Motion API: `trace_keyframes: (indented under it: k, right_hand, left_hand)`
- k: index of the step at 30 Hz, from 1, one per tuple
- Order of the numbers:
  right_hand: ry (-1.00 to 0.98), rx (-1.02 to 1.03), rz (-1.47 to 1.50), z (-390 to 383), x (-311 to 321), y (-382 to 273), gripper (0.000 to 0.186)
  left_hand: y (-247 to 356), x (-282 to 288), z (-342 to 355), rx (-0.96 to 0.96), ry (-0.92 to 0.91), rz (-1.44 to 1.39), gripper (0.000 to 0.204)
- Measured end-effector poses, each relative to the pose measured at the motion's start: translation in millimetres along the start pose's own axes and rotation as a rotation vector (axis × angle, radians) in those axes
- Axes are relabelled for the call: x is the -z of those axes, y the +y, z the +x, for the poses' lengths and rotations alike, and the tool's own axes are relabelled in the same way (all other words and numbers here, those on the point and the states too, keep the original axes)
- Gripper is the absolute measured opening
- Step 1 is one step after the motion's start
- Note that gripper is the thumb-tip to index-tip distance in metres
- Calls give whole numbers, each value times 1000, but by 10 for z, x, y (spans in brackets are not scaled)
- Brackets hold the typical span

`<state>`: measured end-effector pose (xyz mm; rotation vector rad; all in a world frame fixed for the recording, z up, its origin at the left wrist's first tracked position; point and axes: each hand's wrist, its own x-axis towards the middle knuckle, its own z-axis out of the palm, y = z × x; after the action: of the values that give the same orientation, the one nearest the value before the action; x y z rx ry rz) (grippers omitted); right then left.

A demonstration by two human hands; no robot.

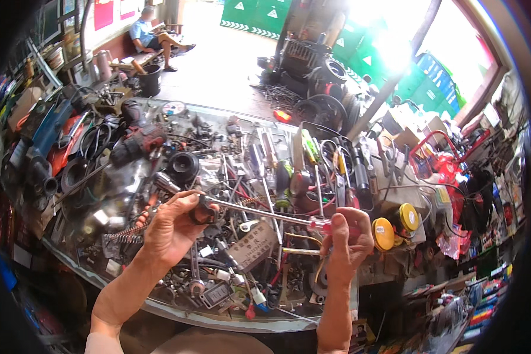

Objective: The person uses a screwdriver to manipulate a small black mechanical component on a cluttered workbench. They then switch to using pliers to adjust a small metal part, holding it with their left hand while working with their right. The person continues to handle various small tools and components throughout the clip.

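Note:
My left hand (170, 231) pinches a small black curved part (203, 213) between thumb and fingers, above the cluttered bench. My right hand (348, 237) is wrapped round the clear red handle of a long screwdriver (259, 211). Its steel shaft runs left, level across the space between my hands, and its far end meets the black part; whether it sits inside the part or only against it I cannot tell. Below the shaft lie a brown marked card (253, 245) and a steel wrench (196, 265).
Tools and small parts crowd the glass-topped bench (212, 323). A red and black power drill (138, 141) lies back left; yellow round lids (383, 234) stand right of my right hand. Farther off, a person (147, 36) sits by the wall, and car parts are piled near a pole.

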<state>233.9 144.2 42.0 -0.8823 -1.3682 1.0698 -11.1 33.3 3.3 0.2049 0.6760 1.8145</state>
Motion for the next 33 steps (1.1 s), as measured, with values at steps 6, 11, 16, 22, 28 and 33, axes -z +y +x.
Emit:
trace_keyframes:
  k: [6,11,16,22,28,33]
  right_hand:
    - [-43,127,60,17,-41,46,34]
    - [-28,56,-54,-11,34,13,34]
    - [-15,38,50,-12,-12,46,31]
    - [-50,46,10,-30,-37,-41,28]
    - [-27,-1,7,-33,22,-3,31]
    - [-23,-6,72,-40,-31,18,29]
  left_hand:
    - [-26,-3,17,5,22,27,16]
    - [-39,95,55,-5,1,18,20]
    - [-45,70,50,-17,23,30,19]
    - [-6,73,46,-9,42,15,15]
    - [-16,34,47,4,47,11,11]
    - [-2,11,11,30,-24,26,14]
